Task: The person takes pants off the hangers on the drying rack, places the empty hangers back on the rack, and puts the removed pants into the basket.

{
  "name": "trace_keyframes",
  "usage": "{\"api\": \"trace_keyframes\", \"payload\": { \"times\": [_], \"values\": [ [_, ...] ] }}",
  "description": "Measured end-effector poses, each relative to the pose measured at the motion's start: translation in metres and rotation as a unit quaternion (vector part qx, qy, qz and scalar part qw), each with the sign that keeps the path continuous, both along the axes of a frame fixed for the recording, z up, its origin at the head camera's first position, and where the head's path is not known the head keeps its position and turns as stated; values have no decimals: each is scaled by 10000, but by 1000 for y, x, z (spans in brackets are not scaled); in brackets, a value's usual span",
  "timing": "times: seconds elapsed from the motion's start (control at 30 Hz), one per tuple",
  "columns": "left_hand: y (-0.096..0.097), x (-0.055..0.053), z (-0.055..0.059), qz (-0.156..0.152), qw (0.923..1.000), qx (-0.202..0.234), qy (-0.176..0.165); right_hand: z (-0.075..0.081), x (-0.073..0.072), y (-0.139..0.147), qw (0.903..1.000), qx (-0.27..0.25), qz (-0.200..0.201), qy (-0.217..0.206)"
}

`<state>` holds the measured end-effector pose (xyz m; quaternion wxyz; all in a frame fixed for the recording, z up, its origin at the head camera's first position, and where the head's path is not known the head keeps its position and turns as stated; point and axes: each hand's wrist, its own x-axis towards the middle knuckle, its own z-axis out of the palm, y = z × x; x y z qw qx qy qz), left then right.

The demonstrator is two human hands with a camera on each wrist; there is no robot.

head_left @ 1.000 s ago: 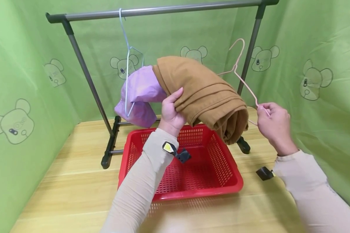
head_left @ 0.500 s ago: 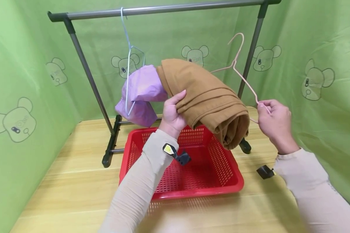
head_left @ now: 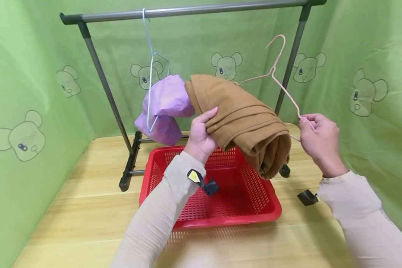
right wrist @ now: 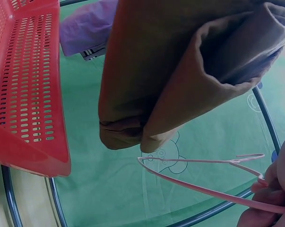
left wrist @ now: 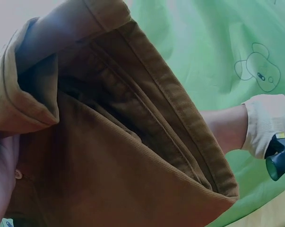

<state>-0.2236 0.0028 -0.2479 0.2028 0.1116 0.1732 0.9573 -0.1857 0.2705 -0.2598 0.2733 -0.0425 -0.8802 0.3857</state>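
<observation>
My left hand (head_left: 201,137) grips a pair of folded brown trousers (head_left: 234,108), its thumb lying over the near side. The bundle is held in the air above a red basket (head_left: 274,208), its rolled end drooping to the right. In the left wrist view, layered folds and a stitched edge of the trousers (left wrist: 133,118) fill much of the picture. To the right, my right hand (head_left: 319,139) pinches a pink hanger (head_left: 286,91) near its lower corner, hook up. Part of the hanger is hidden behind the trousers; the right wrist view shows its far corner just under them.
A grey metal rack (head_left: 201,10) stands behind the basket. On its left side hangs a light blue hanger (head_left: 150,93) with a purple garment (head_left: 169,96) over it. Green curtains (head_left: 372,134) with mouse drawings surround the wooden table (head_left: 87,208).
The trousers have sunk a little in the left hand's grip. The pink hanger has risen slightly, and its far corner shows above the trousers. Both grips stay the same.
</observation>
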Motion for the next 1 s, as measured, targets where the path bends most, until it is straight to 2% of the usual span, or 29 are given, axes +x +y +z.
{"api": "trace_keyframes", "payload": {
  "times": [0.2,0.67,1.0],
  "values": [
    [2,3,-1,78,9999,-39,-67,1,0,1,10000,-58,-3,61],
    [11,11,-6,-60,9993,-253,-259,1,-1,5,9998,-171,-115,42],
    [14,15,-10,-41,9988,-326,-367,0,0,8,9996,-186,-203,79]
  ]
}}
